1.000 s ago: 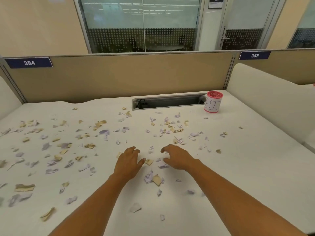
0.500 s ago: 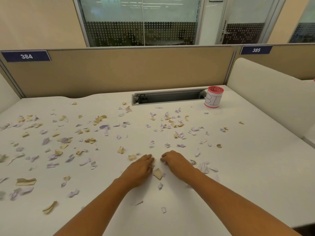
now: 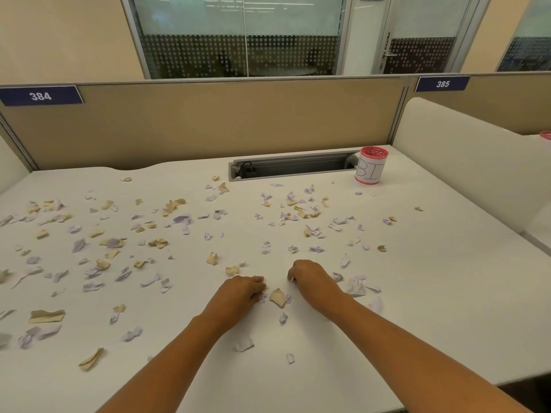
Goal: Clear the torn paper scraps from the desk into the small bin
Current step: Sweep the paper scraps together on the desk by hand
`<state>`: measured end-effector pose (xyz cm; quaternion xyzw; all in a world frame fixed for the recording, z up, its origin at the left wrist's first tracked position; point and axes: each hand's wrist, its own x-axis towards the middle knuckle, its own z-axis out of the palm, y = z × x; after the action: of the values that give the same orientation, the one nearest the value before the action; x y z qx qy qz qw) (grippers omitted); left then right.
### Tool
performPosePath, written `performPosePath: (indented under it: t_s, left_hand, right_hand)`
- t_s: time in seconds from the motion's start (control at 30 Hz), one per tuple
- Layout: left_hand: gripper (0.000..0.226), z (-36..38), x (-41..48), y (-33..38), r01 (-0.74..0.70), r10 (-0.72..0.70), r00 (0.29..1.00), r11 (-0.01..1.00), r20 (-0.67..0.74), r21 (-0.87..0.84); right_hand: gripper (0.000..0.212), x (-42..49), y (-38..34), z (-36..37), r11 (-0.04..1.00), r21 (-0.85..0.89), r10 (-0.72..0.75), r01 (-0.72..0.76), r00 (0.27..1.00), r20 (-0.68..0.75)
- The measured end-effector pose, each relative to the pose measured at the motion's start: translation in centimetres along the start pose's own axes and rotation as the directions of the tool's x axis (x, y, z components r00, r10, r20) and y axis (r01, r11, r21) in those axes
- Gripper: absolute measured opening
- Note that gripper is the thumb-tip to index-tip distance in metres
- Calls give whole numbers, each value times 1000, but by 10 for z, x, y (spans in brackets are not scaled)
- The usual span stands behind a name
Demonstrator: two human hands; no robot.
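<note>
Gathering is the step in hand. Head view: left grip [image 3: 238,293] and right grip [image 3: 314,286] each curl onto paper scraps [image 3: 277,297] strewn over the surface [image 3: 432,293]. Next, I judge, comes a carry to the small bin [image 3: 371,166], well apart at 1 o'clock. Its label reads "BI". The partition tags read 384 tag [image 3: 40,96] and 385 tag [image 3: 442,84].

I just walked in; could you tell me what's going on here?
A person is gathering torn paper scraps on the white desk. The left hand and right hand, fingers curled, each pinch scraps near the front; a tan scrap lies between them. Most scraps lie scattered; the pink bin stands far back right.
</note>
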<state>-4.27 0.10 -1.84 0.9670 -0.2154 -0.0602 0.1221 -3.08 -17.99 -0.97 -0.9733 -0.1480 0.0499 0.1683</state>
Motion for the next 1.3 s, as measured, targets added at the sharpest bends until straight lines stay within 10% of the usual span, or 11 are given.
performPosePath:
  t_s: [0.23, 0.4, 0.83, 1.3]
  left_hand:
    - [26, -1, 7, 6, 121, -130, 989, 985, -73, -120]
    - [20, -3, 9, 11, 207, -246, 959, 945, -138, -252]
    - [14, -19, 36, 24, 361, -554, 820, 695, -143, -621]
    - [13, -27, 158, 122, 264, -589, 791, 573, -166, -776]
  right_hand:
    - [21, -4, -8, -4, 994, 62, 90, -91, 996, 22]
    - [24, 31, -18, -15, 912, -9, 391, -409, 864, 318]
    - [22, 19, 35, -31, 992, 120, 34, -43, 996, 82]
    - [19, 52, 157, -119, 969, 242, 73, -40, 989, -129]
